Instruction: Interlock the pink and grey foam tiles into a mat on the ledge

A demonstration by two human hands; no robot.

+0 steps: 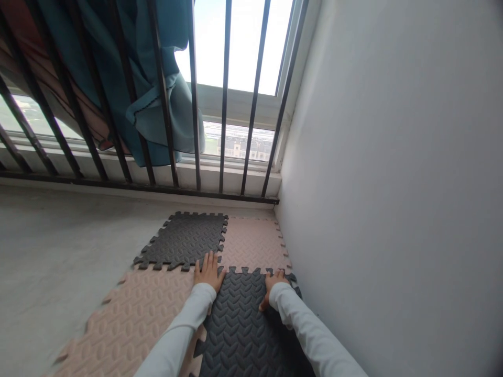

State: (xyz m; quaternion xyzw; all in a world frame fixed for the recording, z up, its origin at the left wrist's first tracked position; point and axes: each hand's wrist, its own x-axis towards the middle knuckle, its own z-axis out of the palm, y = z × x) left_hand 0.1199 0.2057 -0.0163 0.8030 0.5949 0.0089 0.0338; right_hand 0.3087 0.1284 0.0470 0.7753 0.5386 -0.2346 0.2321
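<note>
Hands pressed flat on foam mats at a balcony corner. Left hand (208, 272) spread open, fingers straight, laid across the joint where the near dark mat (243, 324), a pink mat (149, 309) and the far dark mat (184, 240) met, nothing grasped. Right hand (273, 285) likewise released, palm down at the near dark mat's far edge, fingertips at the toothed seam with the far pink mat (253, 243). Likely pushed down there to seat the interlocking teeth. Squares laid checkerwise, soft foam, embossed in a leaf-like ribbed pattern, edges cut in jigsaw tabs. Tucked tight against the white wall (393, 157), on bare grey concrete floor (58, 246). Beyond, black iron bars (223, 104) before a window, teal cloth (157, 78) draped through them.
</note>
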